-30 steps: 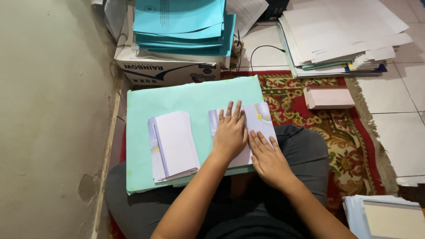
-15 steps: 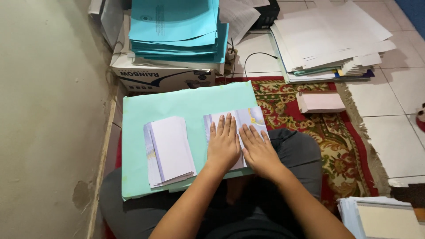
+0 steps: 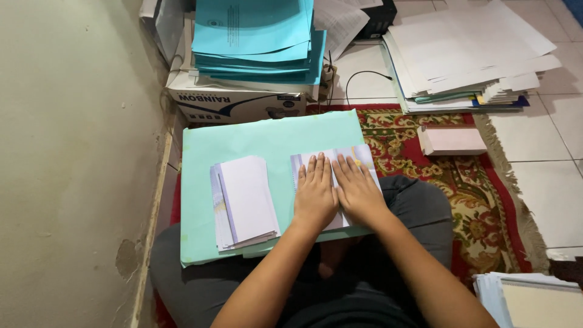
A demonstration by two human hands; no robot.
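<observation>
I sit cross-legged with a pale green folder [image 3: 255, 136] across my lap. My left hand [image 3: 314, 194] and my right hand [image 3: 357, 191] lie flat side by side, fingers together, pressing on a white paper with lilac and yellow print [image 3: 359, 157] on the folder's right half. Most of that paper is hidden under my hands. To their left on the folder rests a small stack of folded white sheets [image 3: 244, 201], untouched.
A cardboard box [image 3: 237, 103] topped with teal folders [image 3: 258, 39] stands just beyond the lap folder. A large pile of white papers [image 3: 470, 51] lies on the tiled floor at right, a pink packet [image 3: 452, 140] on the patterned rug [image 3: 467, 200], and a wall [image 3: 73, 152] at left.
My right hand slid up and left from the paper's lower right edge until it lies beside the left hand. Both hands now press the paper together.
</observation>
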